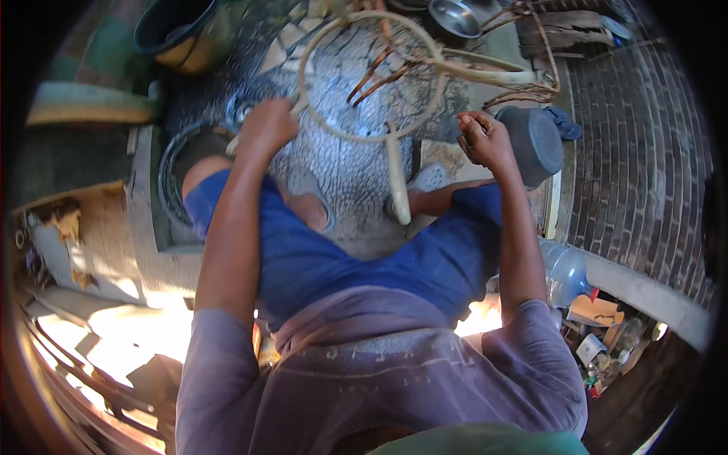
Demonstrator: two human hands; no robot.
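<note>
A round cream ring frame with several leg-like bars stands in front of me, over the wet floor between my feet. My left hand is closed around one of its bars, at the ring's left side. Another bar points toward me, and a third reaches right. Thin reddish-brown strips show inside the ring. My right hand is apart from the ring, to its right, with fingers curled and pinched together; whatever they may hold is too small to make out.
A dark grey pot stands beside my right hand. A black-rimmed tub is by my left knee. Farther off are a yellow-and-black bucket, a metal bowl and tangled brown strips. A clear blue water jug lies right.
</note>
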